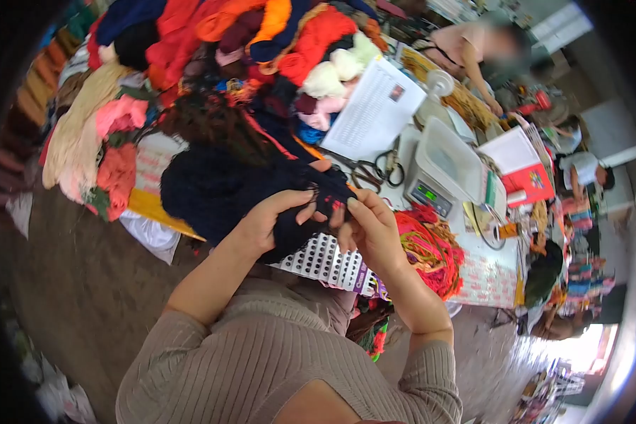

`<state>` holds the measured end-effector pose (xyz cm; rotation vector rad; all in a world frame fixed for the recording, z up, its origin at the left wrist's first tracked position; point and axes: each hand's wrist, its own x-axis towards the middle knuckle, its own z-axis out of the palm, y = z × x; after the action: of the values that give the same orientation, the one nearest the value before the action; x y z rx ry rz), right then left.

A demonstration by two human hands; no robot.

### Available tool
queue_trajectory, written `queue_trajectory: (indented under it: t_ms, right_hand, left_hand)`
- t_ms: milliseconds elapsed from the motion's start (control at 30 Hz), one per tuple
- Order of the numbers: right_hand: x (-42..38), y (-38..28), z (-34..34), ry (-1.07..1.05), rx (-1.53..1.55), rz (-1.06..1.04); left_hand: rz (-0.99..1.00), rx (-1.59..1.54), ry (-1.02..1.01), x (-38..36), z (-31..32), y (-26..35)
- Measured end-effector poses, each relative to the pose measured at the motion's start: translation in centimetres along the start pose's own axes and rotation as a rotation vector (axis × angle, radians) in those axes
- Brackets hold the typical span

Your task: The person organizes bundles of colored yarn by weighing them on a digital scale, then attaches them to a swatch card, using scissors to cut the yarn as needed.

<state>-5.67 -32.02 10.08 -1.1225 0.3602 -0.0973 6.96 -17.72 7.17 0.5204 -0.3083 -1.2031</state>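
Note:
A large bundle of dark navy yarn (pixel 215 187) lies over the near edge of the table, with part of it drawn up between my hands. My left hand (pixel 281 215) is closed on that yarn, its thumb and fingers gripping the loose strands. Just to its right, my right hand (pixel 371 222) pinches the end of the same strands, thumb against fingers. Small red and orange bits show among the dark strands at my fingertips. Exactly which strand each hand grips is too fine to make out.
Several coloured yarn hanks (pixel 318 49) pile up at the back. Scissors (pixel 389 166), a printed sheet (pixel 374 106) and a digital scale (pixel 427 198) bearing a plastic tub (pixel 449 159) lie right of my hands. Multicoloured yarn (pixel 431 254) sits nearer. A person (pixel 463 53) works across the table.

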Motion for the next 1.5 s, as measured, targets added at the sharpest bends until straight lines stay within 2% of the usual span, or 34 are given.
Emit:
queue_trajectory:
  t_ms: [133, 200, 233, 267, 300, 333, 367, 400, 433, 467, 500, 533, 567, 633, 767, 833, 867, 900, 967, 1000, 1033, 1067, 1133, 1167, 1200, 1233, 1267, 1300, 1367, 1433, 1500]
  right_hand:
    - [-0.2, 0.4, 0.4, -0.118, 0.052, 0.213]
    - [-0.3, 0.3, -0.2, -0.31, 0.066, 0.348]
    - [-0.5, 0.6, -0.6, -0.367, 0.06, 0.308]
    - [-0.9, 0.5, -0.6, -0.315, 0.091, 0.207]
    - [-1.2, 0.2, -0.6, -0.263, 0.121, 0.105]
    - [-1.3, -0.3, -1.6, -0.156, 0.162, 0.046]
    - [-1.4, -0.8, -3.3, -0.182, 0.227, -0.083]
    - [-2.0, -1.5, -4.6, -0.085, 0.543, -0.033]
    - [-2.3, -2.3, -6.2, -0.045, 0.68, -0.063]
    - [-2.8, -3.0, -7.7, -0.046, 0.74, -0.148]
    - [-3.4, -3.3, -9.7, -0.044, 0.779, -0.252]
    - [-4.2, -3.9, -11.6, 0.015, 0.799, -0.334]
    - [-5.3, -4.5, -13.6, 0.076, 0.818, -0.415]
    - [-7.4, -5.5, -18.4, 0.192, 0.796, -0.541]
    - [-13.6, -6.3, -29.9, 0.421, 0.768, -0.755]
    - [-17.6, -6.4, -36.1, 0.656, 0.668, -0.89]
    - [-19.3, -6.9, -36.9, 0.873, 0.62, -0.917]
    - [-21.4, -6.9, -38.9, 0.944, 0.6, -0.935]
    - [-23.8, -7.6, -38.3, 1.187, 0.453, -0.941]
    - [-24.6, -7.7, -38.1, 1.156, 0.445, -0.924]
    - [-24.9, -8.2, -38.0, 1.119, 0.326, -0.773]
    - [-23.8, -9.1, -34.3, 1.079, 0.211, -0.622]
    - [-21.4, -10.7, -30.7, 0.951, -0.277, -0.341]
    - [-18.1, -11.9, -24.6, 1.064, -0.344, -0.295]
    - [-17.8, -13.8, -23.3, 0.928, -0.718, -0.229]
    - [-17.4, -15.6, -24.3, 0.782, -0.804, -0.314]
    - [-15.5, -17.5, -21.8, 0.672, -0.515, -0.481]
    - [-15.0, -20.3, -23.2, 0.624, -0.53, -0.543]
    - [-12.8, -25.1, -21.2, 0.567, -0.5, -0.684]
    - [-11.2, -30.2, -21.6, 0.477, -0.443, -0.714]
    - [-9.7, -33.5, -18.9, 0.585, -0.467, -0.809]
  left_hand:
    - [-0.039, -0.02, -0.045, -0.1, -0.5, 0.6]
    - [-0.068, -0.034, -0.102, -0.1, -0.5, 0.4]
    - [-0.149, 0.022, -0.112, -0.4, -0.6, 0.6]
    - [-0.229, 0.079, -0.125, -0.8, -0.6, 1.2]
    - [-0.326, 0.278, -0.166, -0.9, -1.0, 1.7]
    - [-0.318, 0.429, -0.177, -1.5, -1.4, 2.8]
    - [-0.308, 0.58, -0.187, -2.3, -1.1, 4.5]
    - [-0.292, 0.419, -0.125, -2.7, -3.8, 5.2]
    - [-0.26, 0.078, -0.009, -2.9, -6.8, 6.3]
    - [-0.103, -0.033, -0.091, -2.8, -9.3, 8.4]
    - [0.029, -0.06, -0.123, -3.1, -10.5, 11.0]
    - [0.207, -0.102, -0.002, -4.0, -9.1, 12.8]
    - [0.305, -0.101, 0.003, -4.4, -10.4, 14.7]
    - [0.385, -0.137, -0.143, -4.6, -13.2, 18.5]
    - [0.492, -0.243, -0.156, -5.0, -17.8, 24.9]
    - [0.586, -0.234, -0.162, -5.6, -22.0, 29.3]
    - [0.65, -0.205, -0.134, -6.1, -24.7, 31.6]
    - [0.761, -0.219, -0.002, -6.7, -24.8, 32.9]
    - [0.886, -0.275, 0.016, -7.8, -24.5, 34.3]
    - [0.966, -0.149, -0.024, -8.2, -24.2, 34.6]
    - [0.973, -0.149, -0.03, -8.5, -24.0, 34.6]
    - [0.915, -0.137, -0.151, -8.3, -20.8, 32.8]
    - [0.78, -0.092, -0.331, -7.5, -15.4, 28.8]
    - [0.76, -0.047, -0.313, -7.1, -12.8, 26.7]
    - [0.744, -0.001, -0.301, -6.6, -10.7, 25.0]
    - [0.702, 0.03, -0.366, -6.0, -10.3, 24.0]
    - [0.7, 0.012, -0.325, -5.5, -9.0, 22.3]
    - [0.702, -0.006, -0.29, -5.1, -7.6, 20.6]
    - [0.602, -0.023, -0.408, -4.3, -6.1, 18.0]
    - [0.504, -0.11, -0.513, -3.6, -6.0, 16.0]
    - [0.504, -0.092, -0.457, -3.4, -6.6, 14.2]
